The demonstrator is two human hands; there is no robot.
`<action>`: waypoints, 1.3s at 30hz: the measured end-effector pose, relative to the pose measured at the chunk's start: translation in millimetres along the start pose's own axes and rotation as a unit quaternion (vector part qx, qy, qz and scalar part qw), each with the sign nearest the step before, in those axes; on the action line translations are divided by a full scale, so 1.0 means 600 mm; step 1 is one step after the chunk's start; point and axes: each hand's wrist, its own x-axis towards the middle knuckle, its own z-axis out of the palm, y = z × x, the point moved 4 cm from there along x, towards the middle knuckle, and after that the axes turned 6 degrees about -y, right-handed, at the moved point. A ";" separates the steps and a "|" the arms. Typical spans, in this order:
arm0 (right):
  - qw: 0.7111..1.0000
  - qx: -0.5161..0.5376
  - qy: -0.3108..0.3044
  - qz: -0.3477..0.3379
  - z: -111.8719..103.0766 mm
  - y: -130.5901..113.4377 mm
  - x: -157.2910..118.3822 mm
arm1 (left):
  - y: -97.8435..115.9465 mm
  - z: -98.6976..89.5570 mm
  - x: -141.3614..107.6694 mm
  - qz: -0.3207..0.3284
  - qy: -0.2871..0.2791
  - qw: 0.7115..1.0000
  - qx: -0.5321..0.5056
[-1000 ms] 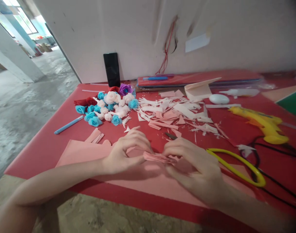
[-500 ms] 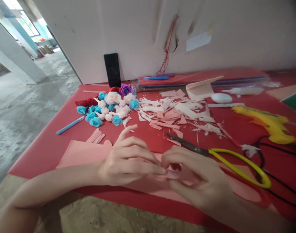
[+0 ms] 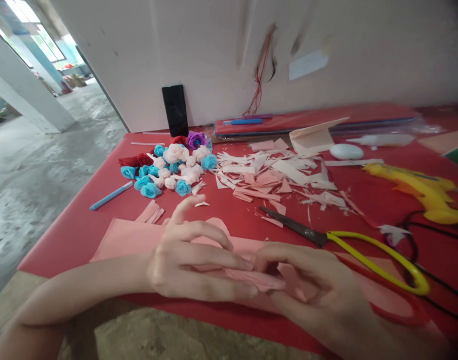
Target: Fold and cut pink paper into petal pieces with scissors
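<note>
A narrow folded or rolled piece of pink paper lies between my two hands near the table's front edge. My left hand has its lower fingers closed on the left part of it, with the index finger raised and bent. At its right end, the thumb and fingers of my right hand pinch the paper. Beneath my hands lies a larger pink sheet. Scissors with yellow handles rest just beyond my right hand, blades pointing back left.
Blue, pink, red and purple paper flowers cluster at the back left, before a black phone. Paper scraps cover the middle. A yellow glue gun with a black cable lies right. A blue pen is near the left edge.
My hands have moved slightly down, and more of the pink paper piece shows between them. My left fingers are straighter along it. The view has shifted a little.
</note>
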 end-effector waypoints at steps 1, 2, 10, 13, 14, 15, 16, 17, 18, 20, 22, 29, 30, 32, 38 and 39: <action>1.000 0.002 -0.001 0.002 0.000 -0.001 0.001 | 0.000 0.000 0.000 0.004 -0.006 1.000 0.000; 1.000 0.003 -0.002 0.003 0.001 -0.001 0.001 | 0.000 -0.002 -0.001 0.001 0.005 1.000 0.000; 0.999 0.033 -0.015 0.006 0.003 0.005 -0.010 | 0.002 -0.001 -0.003 -0.025 0.024 0.999 -0.002; 0.999 0.039 -0.006 0.004 0.003 0.004 -0.008 | 0.001 0.001 -0.008 -0.038 0.046 0.998 -0.001; 0.999 0.041 -0.004 0.000 0.003 0.003 -0.006 | 0.000 0.001 -0.010 -0.044 0.050 0.998 -0.003; 0.999 0.043 -0.005 -0.006 0.003 0.002 -0.004 | -0.001 0.001 -0.012 -0.051 0.045 0.998 -0.009; 0.999 0.044 -0.012 -0.008 0.004 0.002 -0.002 | -0.003 0.002 -0.012 -0.056 0.035 0.998 -0.020; 0.999 0.042 -0.019 -0.008 0.006 0.003 -0.001 | -0.005 0.004 -0.013 -0.061 0.021 0.997 -0.038; 0.999 0.034 -0.024 -0.004 0.007 0.005 0.000 | -0.007 0.006 -0.013 -0.071 0.007 0.995 -0.064; 0.999 0.011 -0.028 0.012 0.008 0.013 -0.002 | -0.016 0.013 -0.012 -0.116 0.000 0.983 -0.141; 0.998 0.009 -0.046 0.042 0.013 0.025 -0.007 | -0.028 0.025 -0.013 -0.209 0.002 0.948 -0.242; 0.962 0.131 -0.153 0.186 0.026 0.057 -0.011 | -0.048 0.075 -0.022 -0.430 -0.089 0.768 -0.467; 0.962 0.121 -0.151 0.194 0.021 0.057 -0.006 | -0.051 0.076 -0.022 -0.443 -0.082 0.754 -0.479; 0.966 0.101 -0.138 0.195 0.007 0.056 0.006 | -0.057 0.075 -0.022 -0.454 -0.061 0.740 -0.492; 0.973 0.066 -0.118 0.189 -0.020 0.070 0.032 | -0.070 0.078 -0.029 -0.440 0.011 0.764 -0.472; 0.973 0.059 -0.119 0.190 -0.021 0.073 0.031 | -0.070 0.081 -0.032 -0.437 0.019 0.765 -0.474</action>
